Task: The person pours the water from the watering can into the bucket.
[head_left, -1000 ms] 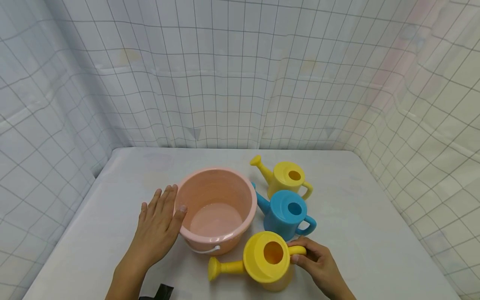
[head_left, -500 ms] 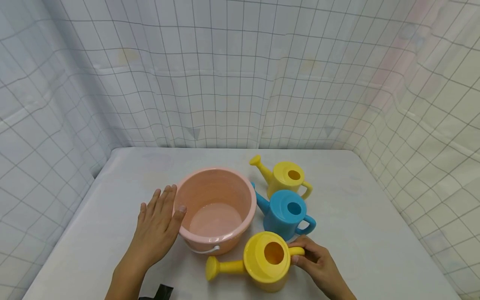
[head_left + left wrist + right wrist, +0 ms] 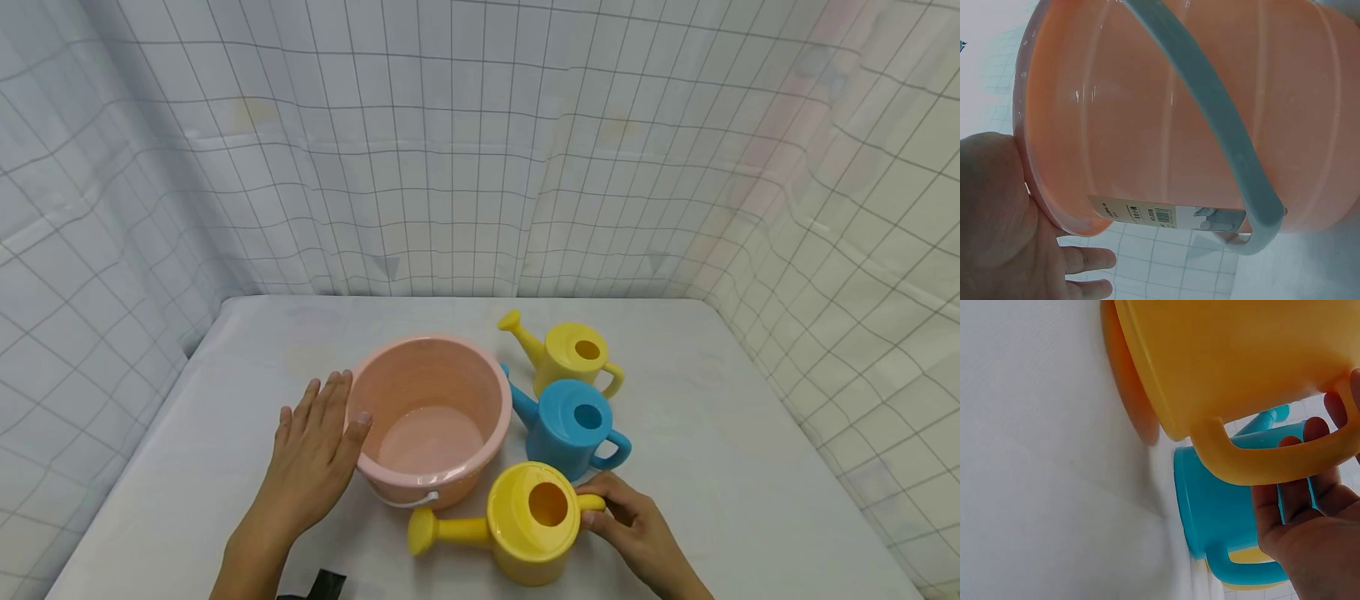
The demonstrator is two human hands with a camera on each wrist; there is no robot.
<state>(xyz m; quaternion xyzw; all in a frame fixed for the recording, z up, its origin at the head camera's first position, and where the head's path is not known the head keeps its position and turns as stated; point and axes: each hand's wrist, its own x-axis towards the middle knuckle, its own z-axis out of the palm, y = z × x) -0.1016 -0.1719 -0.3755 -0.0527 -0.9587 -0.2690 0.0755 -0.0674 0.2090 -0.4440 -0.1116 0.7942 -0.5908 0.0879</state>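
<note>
At five o'clock from the pink bucket (image 3: 461,487), the right hand (image 3: 633,523) pinches the yellow watering can (image 3: 517,521) by its handle (image 3: 594,502); the left hand (image 3: 315,462), fingers straight, touches the nine-o'clock rim (image 3: 1021,94). Best keep the spout (image 3: 461,531) clear.

Yellow watering can (image 3: 525,546): glossy, roughly upright, its loop handle between thumb and fingers of the right hand (image 3: 633,529), spout pointing toward the left hand's (image 3: 315,458) side. Pink bucket (image 3: 431,437): upright, open-topped, pale handle lowered, rim against the left hand.

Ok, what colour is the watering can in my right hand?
The watering can is yellow; it shows best in the head view.
</note>
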